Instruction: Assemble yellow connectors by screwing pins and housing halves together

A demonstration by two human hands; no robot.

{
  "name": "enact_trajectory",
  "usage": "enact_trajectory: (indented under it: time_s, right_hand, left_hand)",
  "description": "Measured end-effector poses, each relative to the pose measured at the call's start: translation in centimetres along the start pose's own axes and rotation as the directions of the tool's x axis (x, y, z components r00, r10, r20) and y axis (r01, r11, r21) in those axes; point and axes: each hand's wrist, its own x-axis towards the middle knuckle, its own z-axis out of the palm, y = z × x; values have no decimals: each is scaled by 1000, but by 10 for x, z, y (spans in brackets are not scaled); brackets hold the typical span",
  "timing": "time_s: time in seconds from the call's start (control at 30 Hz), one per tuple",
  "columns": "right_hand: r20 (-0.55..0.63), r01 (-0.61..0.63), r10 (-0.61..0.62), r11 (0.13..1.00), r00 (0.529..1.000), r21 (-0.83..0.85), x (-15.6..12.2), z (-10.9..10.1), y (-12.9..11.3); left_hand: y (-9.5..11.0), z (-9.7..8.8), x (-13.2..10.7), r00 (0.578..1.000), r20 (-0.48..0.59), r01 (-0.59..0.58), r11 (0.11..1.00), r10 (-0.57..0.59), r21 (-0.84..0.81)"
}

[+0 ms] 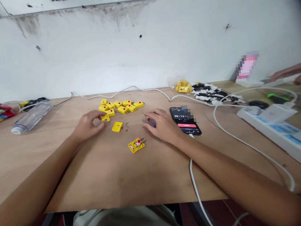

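2 hands apart, left hand (89,125) pinching yellow piece (105,118), right hand (164,126) seemingly gripping screwdriver (148,119), open connector (136,145) between them

left hand (88,125) and right hand (165,126) lie forward, fingers curled in.

The phone (185,121) is black, its screen showing white digits above a red bar. Just left of it the screwdriver (149,120) has a red and blue handle. Farther left the connectors (120,107) are bright yellow with red dots; the connector piece (105,118) and loose lid (117,126) are plain yellow. Under the phone the worktop (106,181) is pale brown wood. Right of the phone lie a white cable (249,146), black-and-white plugs (212,94) and a white power strip (274,129) marked blue.
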Motion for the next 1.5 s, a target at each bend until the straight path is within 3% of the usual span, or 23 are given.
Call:
enact_trajectory:
  time_s: [0.07,0.23,0.4,0.67,0.97,1.17,1.3,1.37,1.5]
  right_hand:
    - [-101,79,-69,991,993,105,0,-3,-5]
    - [-194,268,-215,912,957,311,-5,-10,-24]
    - [-240,388,-309,798,920,462,-7,-8,-40]
    - [-192,227,-142,799,971,557,-7,-8,-43]
    - [-246,286,-170,760,954,583,-5,-10,-46]
    - [-169,238,-174,821,970,520,-5,-9,-43]
    - [-22,76,-83,742,996,666,-7,-5,-41]
    - [25,59,-107,708,994,703,-9,-3,-40]
    - [56,74,-154,724,987,686,-11,-1,-37]
  left_hand:
    - [11,1,1,995,-92,-47,999,45,-18]
    - [52,10,1,975,-125,-202,970,185,-133]
    - [82,19,-1,978,-145,-188,938,150,-293]
    - [87,27,0,983,-141,-169,901,121,-400]
    - [94,25,-2,987,-103,-152,899,119,-410]
    - [93,30,-3,1000,-21,-28,861,20,-507]
    - [95,36,-2,987,1,117,723,-159,-680]
    - [96,39,-1,977,0,138,638,-211,-757]
    - [96,43,0,970,16,165,610,-242,-775]
